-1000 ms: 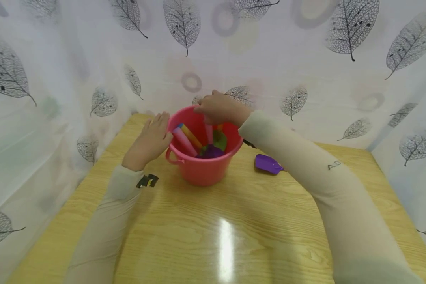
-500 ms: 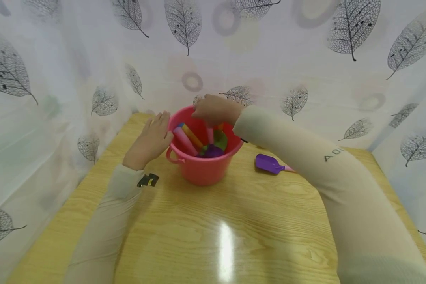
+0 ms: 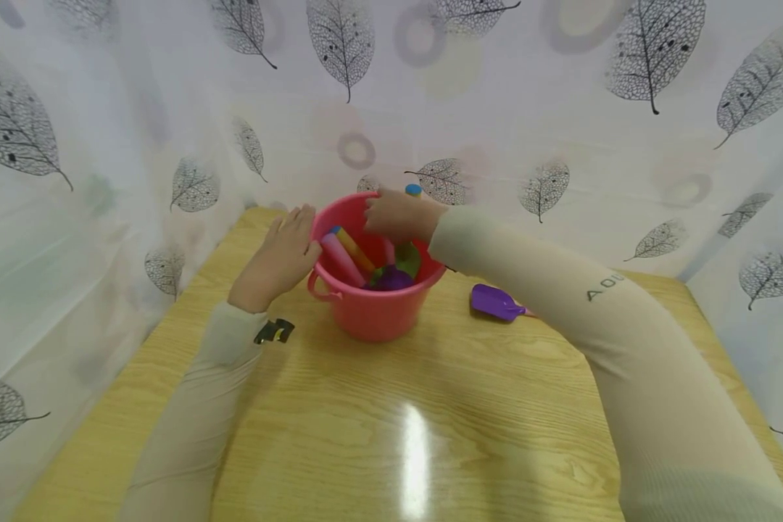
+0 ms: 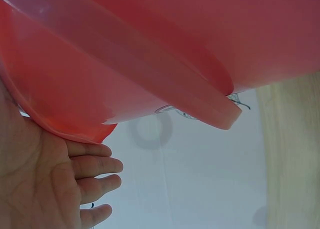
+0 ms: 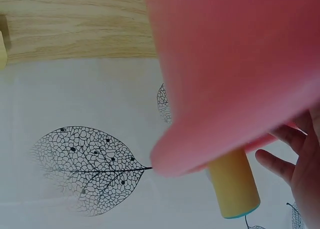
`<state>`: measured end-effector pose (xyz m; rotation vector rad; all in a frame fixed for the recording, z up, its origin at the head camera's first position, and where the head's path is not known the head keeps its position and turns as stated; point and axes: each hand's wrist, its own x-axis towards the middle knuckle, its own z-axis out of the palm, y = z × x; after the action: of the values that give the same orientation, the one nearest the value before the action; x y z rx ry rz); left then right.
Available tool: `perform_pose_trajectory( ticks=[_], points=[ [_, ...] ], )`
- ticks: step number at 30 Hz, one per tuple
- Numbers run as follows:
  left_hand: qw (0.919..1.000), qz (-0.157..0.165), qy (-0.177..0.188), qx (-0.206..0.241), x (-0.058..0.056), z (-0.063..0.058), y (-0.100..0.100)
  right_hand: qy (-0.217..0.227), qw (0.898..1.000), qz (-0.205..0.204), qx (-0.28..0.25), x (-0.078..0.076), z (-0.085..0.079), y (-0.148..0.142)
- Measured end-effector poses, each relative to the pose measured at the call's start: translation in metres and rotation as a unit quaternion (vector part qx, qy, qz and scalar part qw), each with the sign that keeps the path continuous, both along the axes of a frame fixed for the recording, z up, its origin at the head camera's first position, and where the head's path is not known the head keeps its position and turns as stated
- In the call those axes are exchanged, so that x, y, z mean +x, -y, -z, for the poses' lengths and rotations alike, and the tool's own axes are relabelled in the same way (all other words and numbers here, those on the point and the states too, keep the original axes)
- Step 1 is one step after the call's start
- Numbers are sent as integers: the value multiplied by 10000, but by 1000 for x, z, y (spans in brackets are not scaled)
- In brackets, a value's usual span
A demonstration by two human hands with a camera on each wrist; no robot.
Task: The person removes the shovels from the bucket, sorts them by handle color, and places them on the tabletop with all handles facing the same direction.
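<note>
A pink-red bucket (image 3: pixel 375 315) stands on the table, filled with several toys. My left hand (image 3: pixel 280 254) rests against its left rim, fingers extended; the left wrist view shows that open palm (image 4: pixel 40 179) touching the rim. My right hand (image 3: pixel 401 216) reaches over the bucket's mouth. In the right wrist view its thumb and fingers (image 5: pixel 275 164) are apart, beside a yellow tube (image 5: pixel 234 186) with a blue end that sticks out past the rim. Inside lie a pink tube (image 3: pixel 343 259), an orange tube (image 3: pixel 355 250), a purple piece (image 3: pixel 393 278) and a green piece (image 3: pixel 407 261).
A purple toy shovel (image 3: pixel 496 302) with a pink handle lies on the wooden table (image 3: pixel 339 420), right of the bucket and partly under my right forearm. A leaf-printed curtain (image 3: pixel 496 94) hangs behind and beside the table.
My right hand has lowered slightly toward the bucket's inside. The blue end of the yellow tube now shows behind the right wrist. My left hand keeps its place on the rim.
</note>
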<state>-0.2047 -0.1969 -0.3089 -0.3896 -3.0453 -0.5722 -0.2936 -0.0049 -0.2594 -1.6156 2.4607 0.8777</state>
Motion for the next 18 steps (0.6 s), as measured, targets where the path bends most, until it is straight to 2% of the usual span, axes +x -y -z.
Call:
perform_pose_trajectory(
  ticks=[7, 12, 18],
  points=[
    [10000, -45, 60, 1, 1, -1, -1, -15, 9999, 4, 110, 1, 5, 0],
    [10000, -14, 25, -40, 0, -1, -1, -341, 9990, -241, 129, 2, 6, -3],
    [9999, -36, 73, -73, 0, -1, 0, -420, 9989, -187, 32, 1, 9, -8]
  ],
)
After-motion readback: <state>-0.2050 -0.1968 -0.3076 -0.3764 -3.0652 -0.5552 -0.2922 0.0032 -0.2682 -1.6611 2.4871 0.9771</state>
